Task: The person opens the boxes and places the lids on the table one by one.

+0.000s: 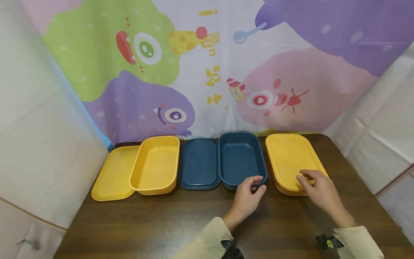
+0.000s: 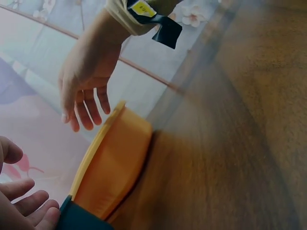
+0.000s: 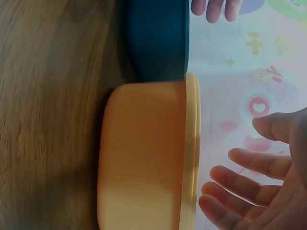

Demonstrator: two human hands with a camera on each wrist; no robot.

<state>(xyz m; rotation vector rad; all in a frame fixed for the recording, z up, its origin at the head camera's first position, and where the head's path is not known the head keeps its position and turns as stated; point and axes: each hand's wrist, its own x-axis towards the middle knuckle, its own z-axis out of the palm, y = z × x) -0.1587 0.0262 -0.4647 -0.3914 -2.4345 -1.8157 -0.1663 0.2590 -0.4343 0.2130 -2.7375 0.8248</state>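
At the right end of the row stands a yellow container with its lid on [image 1: 292, 158]. My right hand [image 1: 323, 192] is above its front right part, fingers loosely bent and holding nothing. In the right wrist view that hand [image 3: 268, 187] hovers over the lid's rim [image 3: 189, 158] with fingers spread. An uncovered dark blue box [image 1: 240, 158] is left of the yellow one. My left hand [image 1: 247, 198] is at its front right corner, thumb and fingers apart, nothing between them. The left wrist view shows its fingertips close over the blue rim [image 2: 79, 218].
Left of the blue box lies a dark blue lid [image 1: 199, 163]. Further left, an uncovered yellow box [image 1: 156, 163] overlaps a yellow lid [image 1: 116, 174] at the far left. All rest on the brown wooden table [image 1: 145, 223], with a cartoon-print curtain [image 1: 207, 118] behind.
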